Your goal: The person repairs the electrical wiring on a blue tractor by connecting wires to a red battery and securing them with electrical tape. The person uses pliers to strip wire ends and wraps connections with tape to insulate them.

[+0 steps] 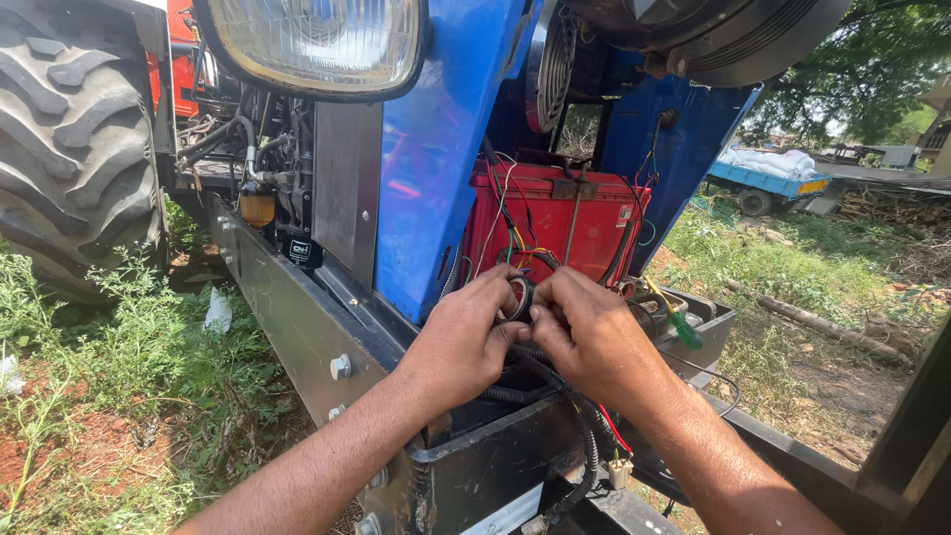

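Both my hands work at the front of a blue tractor, just below its red battery (555, 223). My left hand (466, 337) and my right hand (584, 332) meet over a small roll of black tape (519, 297) and a black corrugated wire bundle (555, 381). The fingers of both hands close around the roll and the wires. Thin coloured wires (510, 223) run down the battery's face to my fingers. A green-handled screwdriver (679, 325) lies right of my right hand on the metal tray (495, 466).
A headlight (317, 40) and blue bonnet panel (436, 168) hang above. A big tyre (74, 139) stands at left over weeds. A white connector (620, 473) dangles below the tray. A blue trailer (768, 178) and logs lie far right.
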